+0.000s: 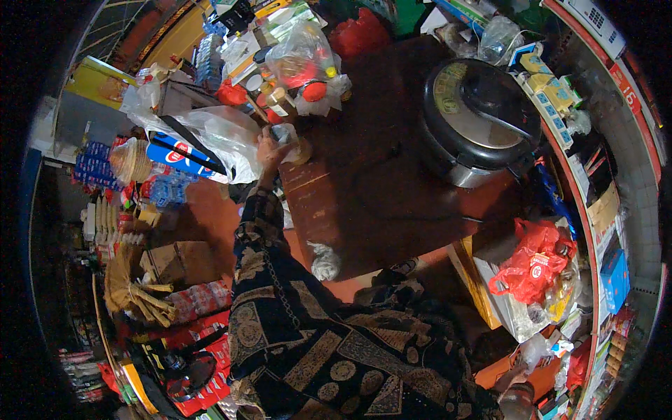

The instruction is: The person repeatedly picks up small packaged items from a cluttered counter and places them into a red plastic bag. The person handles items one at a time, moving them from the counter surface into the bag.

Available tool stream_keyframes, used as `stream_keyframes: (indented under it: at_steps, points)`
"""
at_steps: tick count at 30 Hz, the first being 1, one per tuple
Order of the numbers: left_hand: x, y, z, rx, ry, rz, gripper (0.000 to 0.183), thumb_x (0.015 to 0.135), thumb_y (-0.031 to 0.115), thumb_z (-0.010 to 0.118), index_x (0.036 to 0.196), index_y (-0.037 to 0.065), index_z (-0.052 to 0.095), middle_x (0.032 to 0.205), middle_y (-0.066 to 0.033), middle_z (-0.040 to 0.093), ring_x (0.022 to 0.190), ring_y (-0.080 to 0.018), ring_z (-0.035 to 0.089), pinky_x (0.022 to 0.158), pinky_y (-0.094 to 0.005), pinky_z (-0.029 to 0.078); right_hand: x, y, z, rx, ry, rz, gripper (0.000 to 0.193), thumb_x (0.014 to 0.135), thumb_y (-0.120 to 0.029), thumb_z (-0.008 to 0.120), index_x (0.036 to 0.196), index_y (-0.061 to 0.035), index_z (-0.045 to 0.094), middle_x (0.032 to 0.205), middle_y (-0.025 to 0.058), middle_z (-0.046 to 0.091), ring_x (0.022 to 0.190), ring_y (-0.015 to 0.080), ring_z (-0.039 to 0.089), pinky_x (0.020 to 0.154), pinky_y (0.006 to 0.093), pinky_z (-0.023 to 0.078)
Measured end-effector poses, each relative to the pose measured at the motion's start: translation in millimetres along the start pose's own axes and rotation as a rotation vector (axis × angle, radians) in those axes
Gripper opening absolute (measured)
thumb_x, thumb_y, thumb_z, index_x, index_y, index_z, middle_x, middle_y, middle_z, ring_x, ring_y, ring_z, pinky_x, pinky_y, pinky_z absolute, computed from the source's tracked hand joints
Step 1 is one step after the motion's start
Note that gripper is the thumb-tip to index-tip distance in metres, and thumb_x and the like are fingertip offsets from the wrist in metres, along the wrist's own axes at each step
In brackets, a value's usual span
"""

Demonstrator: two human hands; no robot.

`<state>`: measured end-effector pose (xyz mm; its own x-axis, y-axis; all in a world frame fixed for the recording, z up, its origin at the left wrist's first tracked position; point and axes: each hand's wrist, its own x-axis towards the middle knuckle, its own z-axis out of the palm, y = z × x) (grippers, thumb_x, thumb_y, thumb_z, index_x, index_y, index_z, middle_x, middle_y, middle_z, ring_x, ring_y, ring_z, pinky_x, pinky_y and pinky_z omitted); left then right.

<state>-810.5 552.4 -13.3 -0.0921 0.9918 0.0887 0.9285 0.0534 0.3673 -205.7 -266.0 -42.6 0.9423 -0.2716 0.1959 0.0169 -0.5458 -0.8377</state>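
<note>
My left hand (267, 150) reaches out to the left edge of the dark brown table. Its fingers are closed round a small greyish cup-like container (283, 134). A pale round jar (300, 151) stands right beside that container. Just left of the hand lies a white plastic bag (234, 136) with a blue pack (183, 155) in it. At the lower right my right hand (515, 385) hangs low in shadow, near an orange-brown box (546, 378) and a crumpled clear plastic bag (536, 348). Its fingers are too dim to make out.
A large black and silver electric cooker (479, 122) stands on the right of the table (364, 203). Bags and jars (280, 101) crowd the far left corner. A red plastic bag (535, 262) lies right of the table. A straw broom (136, 287) and packets fill the left.
</note>
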Motion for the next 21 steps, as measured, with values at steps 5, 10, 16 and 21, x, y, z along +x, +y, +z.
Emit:
stream_keyframes:
  at_steps: [5,10,16,21]
  points:
    - [10,30,21,0.106,0.019,-0.034,0.103,0.053,0.047,0.086,0.136,0.013,0.037,0.127,-0.018,0.049,0.119,-0.0394,0.048,0.098,-0.0458,0.043,-5,-11,2,-0.041,0.001,-0.022,0.04,0.09,-0.016,0.059,0.123,0.0048,0.05,0.112,0.0188,0.061,0.086,0.0256,0.061,0.086,0.0391,0.052]
    - [13,40,29,0.079,0.088,0.017,0.094,0.051,0.047,0.087,0.125,0.011,0.042,0.116,-0.0211,0.055,0.112,-0.0407,0.052,0.093,-0.0471,0.044,-9,-17,6,-0.064,-0.007,-0.036,0.039,0.09,-0.016,0.058,0.123,0.004,0.051,0.112,0.0175,0.062,0.085,0.0237,0.061,0.086,0.0381,0.052]
    - [14,48,40,-0.013,0.036,0.059,0.105,0.053,0.047,0.086,0.138,0.009,0.036,0.126,-0.0214,0.048,0.117,-0.0395,0.048,0.099,-0.047,0.04,-13,-19,6,-0.09,-0.019,-0.056,0.039,0.091,-0.017,0.057,0.124,0.0031,0.052,0.113,0.0158,0.062,0.083,0.0215,0.061,0.087,0.0369,0.051]
    - [23,44,54,0.08,0.165,0.08,0.104,0.054,0.05,0.086,0.133,0.008,0.034,0.124,-0.023,0.051,0.115,-0.0426,0.049,0.094,-0.05,0.043,-23,-19,5,-0.11,-0.029,-0.073,0.038,0.092,-0.017,0.057,0.124,0.0023,0.053,0.113,0.0145,0.063,0.081,0.0197,0.061,0.087,0.036,0.051]
